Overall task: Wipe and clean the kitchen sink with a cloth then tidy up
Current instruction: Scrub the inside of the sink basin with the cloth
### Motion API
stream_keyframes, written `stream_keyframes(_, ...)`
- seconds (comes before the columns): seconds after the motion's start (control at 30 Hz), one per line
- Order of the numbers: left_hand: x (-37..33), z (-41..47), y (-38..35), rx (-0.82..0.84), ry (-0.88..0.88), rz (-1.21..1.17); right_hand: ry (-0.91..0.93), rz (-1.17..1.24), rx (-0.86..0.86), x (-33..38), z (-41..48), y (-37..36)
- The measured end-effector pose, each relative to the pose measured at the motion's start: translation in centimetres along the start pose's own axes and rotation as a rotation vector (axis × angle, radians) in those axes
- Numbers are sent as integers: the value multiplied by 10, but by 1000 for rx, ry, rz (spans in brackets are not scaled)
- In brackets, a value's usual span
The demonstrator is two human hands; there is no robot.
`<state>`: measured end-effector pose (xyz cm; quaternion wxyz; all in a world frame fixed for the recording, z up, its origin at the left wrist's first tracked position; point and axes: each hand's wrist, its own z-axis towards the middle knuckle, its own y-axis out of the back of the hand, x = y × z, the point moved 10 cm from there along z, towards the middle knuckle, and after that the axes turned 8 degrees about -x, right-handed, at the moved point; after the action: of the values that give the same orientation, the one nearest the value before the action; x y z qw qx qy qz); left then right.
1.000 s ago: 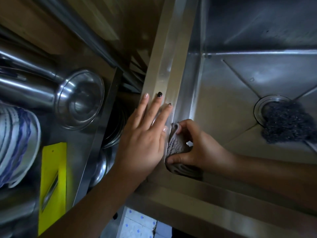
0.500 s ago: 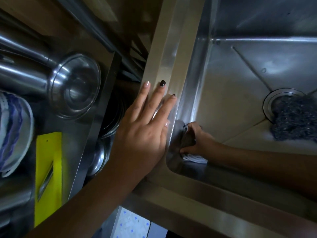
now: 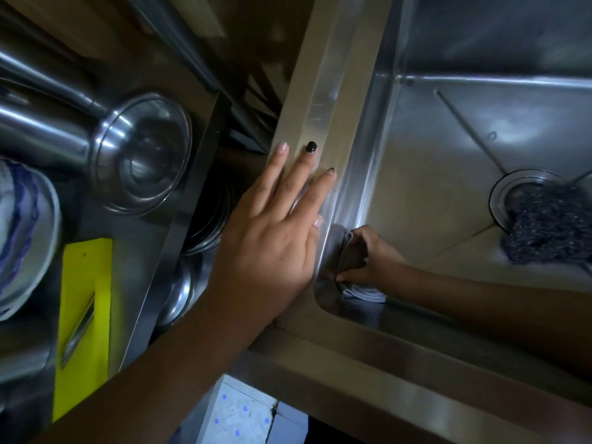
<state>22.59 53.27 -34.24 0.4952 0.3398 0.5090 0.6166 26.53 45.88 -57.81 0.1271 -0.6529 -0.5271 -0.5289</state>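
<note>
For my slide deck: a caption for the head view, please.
Right hand presses cloth into sink corner; left hand rests flat on rim.

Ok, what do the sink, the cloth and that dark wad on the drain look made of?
Sink: brushed stainless steel, judging by streaked reflections.
Cloth: soft grey fabric, bunched in folds; weave unclear.
Wad: probably a wire scourer, dark and tangled.

Right hand (image 3: 375,260) grips cloth (image 3: 349,259) (sink (image 3: 426,193) corner)
</note>
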Motion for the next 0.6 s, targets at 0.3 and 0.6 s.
stream_keyframes(0.3,-1,-1,2,-4,-12,13,-19,122,57,46,-24,22)
stream_keyframes(0.6,0,-1,1,8,11,-26,81,284,70,118,-61,55)
